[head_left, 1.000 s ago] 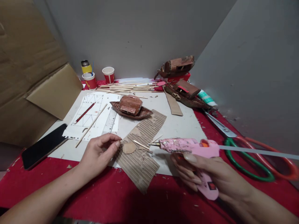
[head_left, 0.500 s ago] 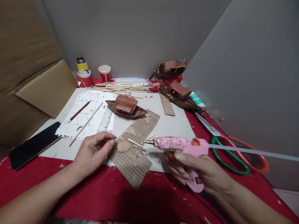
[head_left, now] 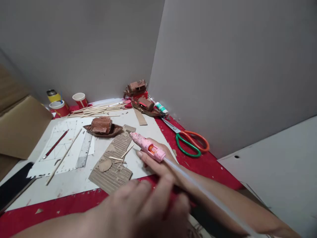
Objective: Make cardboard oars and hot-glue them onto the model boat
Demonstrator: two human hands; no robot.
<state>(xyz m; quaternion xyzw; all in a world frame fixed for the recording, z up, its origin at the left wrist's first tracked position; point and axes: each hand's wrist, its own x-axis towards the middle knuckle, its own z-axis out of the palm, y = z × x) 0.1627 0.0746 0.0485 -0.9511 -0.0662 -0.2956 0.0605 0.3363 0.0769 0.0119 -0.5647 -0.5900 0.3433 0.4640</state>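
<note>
My right hand (head_left: 160, 167) is wrapped round a pink hot glue gun (head_left: 146, 145), whose nozzle points away and to the left. A long translucent glue stick (head_left: 198, 187) trails from its back end. My left hand (head_left: 143, 205), blurred, is in front near the bottom, below my right forearm, with its fingers apart and nothing seen in them. Beyond it lies a corrugated cardboard strip (head_left: 111, 180), bearing a small rounded cardboard piece (head_left: 105, 165) and short wooden sticks (head_left: 116, 158). A brown model boat (head_left: 102, 127) stands behind the strip.
Scissors (head_left: 189, 142) with green and orange handles lie right. Two more model boats (head_left: 136, 86) (head_left: 146, 106), wooden sticks (head_left: 99, 109) and paper cups (head_left: 79, 100) stand at the back. Left are a drawing sheet (head_left: 61, 138), pencil (head_left: 55, 144), ruler (head_left: 84, 150), phone (head_left: 16, 185) and cardboard box (head_left: 27, 127).
The view has swung right. My left hand has left the rounded cardboard piece and moved right, towards me. The glue gun, still in my right hand, now points further away from me.
</note>
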